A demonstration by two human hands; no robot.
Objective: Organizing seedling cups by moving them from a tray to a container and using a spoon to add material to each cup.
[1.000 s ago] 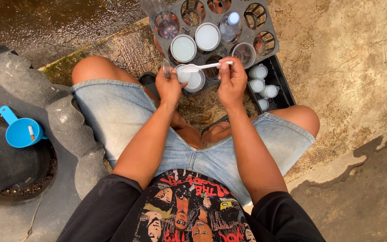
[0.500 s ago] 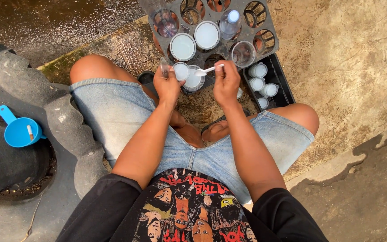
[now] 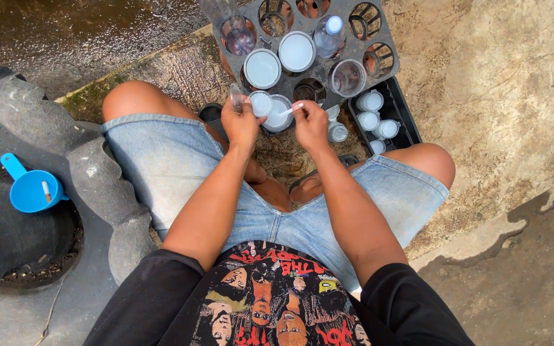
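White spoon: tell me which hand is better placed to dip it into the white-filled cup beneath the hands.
Probably the right hand. It already pinches the white spoon, just above the white-filled cup. The left hand is occupied, gripping a small clear container and a white lid.

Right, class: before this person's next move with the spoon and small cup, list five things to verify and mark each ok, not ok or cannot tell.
1. Left hand has a firm hold on the small white-topped cup: ok.
2. Right hand holds the white spoon, its tip pointing toward the cup: ok.
3. Spoon is loaded: cannot tell, too small to see.
4. Dark carrier tray has free holes: ok, several open ones show.
5. Small white-capped bottles in the black box stand upright: ok.
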